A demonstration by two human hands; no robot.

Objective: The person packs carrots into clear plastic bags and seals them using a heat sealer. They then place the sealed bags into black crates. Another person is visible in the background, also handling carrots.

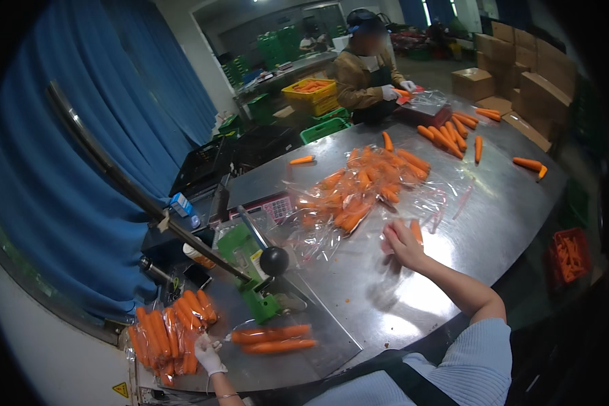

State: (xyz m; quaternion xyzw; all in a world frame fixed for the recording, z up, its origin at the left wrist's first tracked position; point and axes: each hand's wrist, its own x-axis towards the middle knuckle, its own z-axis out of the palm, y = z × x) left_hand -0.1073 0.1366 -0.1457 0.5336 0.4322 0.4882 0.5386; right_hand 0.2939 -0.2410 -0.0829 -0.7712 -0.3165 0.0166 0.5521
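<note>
My left hand (209, 356), in a white glove, is at the right edge of a pile of clear-bagged carrots (160, 335). Whether its fingers grip a bag is unclear. Just right of it lies another bag of carrots (274, 340), blurred, below a green bench-top bag sealer (259, 299) with a black ball knob (274, 261). My right hand (405, 246) reaches across the steel table (436, 299), fingers curled and blurred. A carrot (416, 231) shows just beyond it, and something clear and reddish is by the fingers. A heap of bagged carrots (360, 188) lies beyond that hand.
A dark metal post (147, 198) slants up from the sealer. A scale with a keypad (276, 208) stands behind it. Across the table a co-worker (368, 76) handles carrots over another scale (424, 109). Loose carrots (444, 139) lie nearby. A red crate (571, 256) stands right.
</note>
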